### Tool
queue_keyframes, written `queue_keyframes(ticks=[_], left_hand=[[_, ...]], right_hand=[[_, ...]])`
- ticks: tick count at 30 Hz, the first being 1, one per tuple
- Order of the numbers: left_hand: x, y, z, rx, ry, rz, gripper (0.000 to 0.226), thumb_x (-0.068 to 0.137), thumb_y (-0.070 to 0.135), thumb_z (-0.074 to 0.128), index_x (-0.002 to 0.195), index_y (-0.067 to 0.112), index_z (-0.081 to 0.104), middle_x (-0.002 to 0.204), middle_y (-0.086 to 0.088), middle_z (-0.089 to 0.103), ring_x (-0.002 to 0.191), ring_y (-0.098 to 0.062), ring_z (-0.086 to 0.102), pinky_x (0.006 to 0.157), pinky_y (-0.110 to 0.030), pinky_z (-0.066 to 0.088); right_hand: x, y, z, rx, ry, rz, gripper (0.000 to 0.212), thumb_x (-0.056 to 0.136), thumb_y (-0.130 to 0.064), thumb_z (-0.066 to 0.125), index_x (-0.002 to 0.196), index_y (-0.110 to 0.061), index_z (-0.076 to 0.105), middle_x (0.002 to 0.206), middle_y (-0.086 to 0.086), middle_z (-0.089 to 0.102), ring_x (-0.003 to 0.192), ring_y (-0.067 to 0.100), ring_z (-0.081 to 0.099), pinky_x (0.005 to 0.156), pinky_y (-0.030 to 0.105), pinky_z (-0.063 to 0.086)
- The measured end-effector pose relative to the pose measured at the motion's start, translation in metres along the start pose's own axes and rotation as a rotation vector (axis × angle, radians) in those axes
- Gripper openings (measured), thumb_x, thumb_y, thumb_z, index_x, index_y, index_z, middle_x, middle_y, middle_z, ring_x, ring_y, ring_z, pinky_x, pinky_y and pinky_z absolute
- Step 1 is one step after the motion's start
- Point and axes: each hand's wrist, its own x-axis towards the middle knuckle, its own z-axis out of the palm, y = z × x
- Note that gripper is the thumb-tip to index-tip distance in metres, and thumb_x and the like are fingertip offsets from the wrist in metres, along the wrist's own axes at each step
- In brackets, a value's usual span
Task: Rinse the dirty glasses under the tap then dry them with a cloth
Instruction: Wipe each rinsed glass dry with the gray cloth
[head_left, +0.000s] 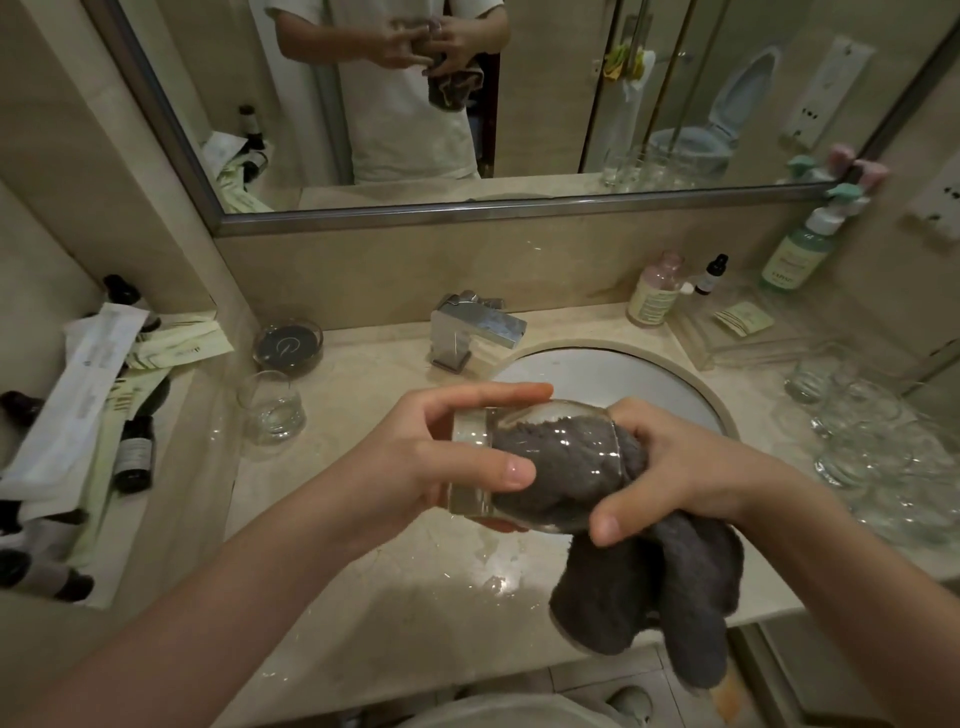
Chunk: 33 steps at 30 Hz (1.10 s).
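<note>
Glass (545, 457), lying on its side above the counter (405, 587) just in front of the sink (613, 379), is gripped at its thick base by the left hand (431, 462), thumb on the near side and fingers curled over the top. A grey cloth (649, 587) is stuffed into its mouth and pinched there by the right hand (670, 467), the loose end hanging below. Another glass (271, 408) is seen standing left of the tap (475, 327), and several more (878, 441) are clustered at the right.
</note>
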Motion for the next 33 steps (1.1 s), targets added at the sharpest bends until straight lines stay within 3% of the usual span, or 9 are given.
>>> queue_keyframes(ticks=[5,7,10,14,18,24,30,33], left_hand=[[-0.003,-0.004,0.008,-0.139,0.018,-0.096,0.059,0.045,0.017,0.081,0.104,0.026,0.077,0.112,-0.003,0.072,0.093,-0.032,0.073,0.061,-0.039,0.058],[-0.003,-0.007,0.009,-0.157,0.030,-0.112,0.057,0.049,0.013,0.082,0.105,0.025,0.077,0.114,-0.005,0.072,0.094,-0.034,0.072,0.062,-0.040,0.059],[-0.002,-0.010,0.010,-0.167,0.053,-0.100,0.057,0.050,0.015,0.082,0.105,0.026,0.077,0.114,-0.005,0.072,0.093,-0.035,0.072,0.063,-0.041,0.059],[0.002,-0.009,0.007,-0.187,0.069,-0.105,0.047,0.057,0.009,0.078,0.101,0.025,0.078,0.109,-0.007,0.073,0.080,-0.038,0.073,0.056,-0.036,0.058],[0.003,-0.010,0.000,-0.196,0.038,-0.127,0.059,0.048,0.020,0.080,0.106,0.024,0.076,0.117,-0.012,0.069,0.078,-0.041,0.073,0.055,-0.036,0.058],[0.005,-0.010,-0.013,-0.196,0.057,-0.095,0.060,0.048,0.021,0.080,0.107,0.027,0.076,0.113,-0.009,0.072,0.079,-0.043,0.072,0.059,-0.037,0.058],[0.011,-0.005,-0.019,-0.211,0.104,-0.042,0.058,0.047,0.021,0.079,0.105,0.028,0.076,0.112,-0.007,0.072,0.080,-0.044,0.072,0.059,-0.037,0.059],[0.014,-0.002,-0.021,-0.210,0.127,-0.019,0.056,0.048,0.020,0.079,0.104,0.027,0.077,0.106,-0.004,0.074,0.083,-0.039,0.073,0.060,-0.039,0.059]], right_hand=[[-0.004,0.002,0.002,-0.011,-0.041,-0.028,0.018,0.070,-0.013,0.072,0.080,-0.028,0.073,0.073,-0.014,0.067,0.070,0.001,0.064,0.065,0.013,0.048],[-0.005,0.004,0.000,-0.033,-0.037,-0.013,0.021,0.068,-0.021,0.078,0.087,-0.027,0.073,0.080,-0.009,0.069,0.076,0.007,0.066,0.070,0.017,0.050],[-0.006,0.008,-0.007,-0.029,-0.038,0.034,0.047,0.060,-0.043,0.087,0.101,-0.024,0.072,0.095,-0.003,0.072,0.090,0.012,0.068,0.079,0.022,0.052],[-0.006,0.014,-0.014,0.021,-0.067,0.084,0.057,0.066,-0.035,0.086,0.115,-0.015,0.064,0.112,0.004,0.068,0.104,0.020,0.064,0.089,0.029,0.051],[-0.008,0.013,-0.016,0.105,-0.075,0.135,0.042,0.076,-0.016,0.070,0.118,-0.019,0.066,0.111,0.005,0.068,0.102,0.020,0.064,0.085,0.029,0.052],[-0.006,0.004,-0.016,-0.204,0.109,0.084,0.048,0.074,-0.022,0.076,0.120,-0.014,0.066,0.113,0.010,0.069,0.106,0.025,0.067,0.088,0.037,0.055],[0.001,-0.006,-0.017,-0.361,0.186,0.058,0.057,0.064,-0.038,0.079,0.118,-0.035,0.063,0.113,-0.009,0.067,0.107,0.011,0.064,0.085,0.023,0.052],[0.004,-0.002,-0.015,-0.357,0.299,-0.009,0.058,0.063,-0.040,0.079,0.117,-0.034,0.061,0.113,-0.013,0.066,0.108,0.009,0.063,0.086,0.022,0.050]])
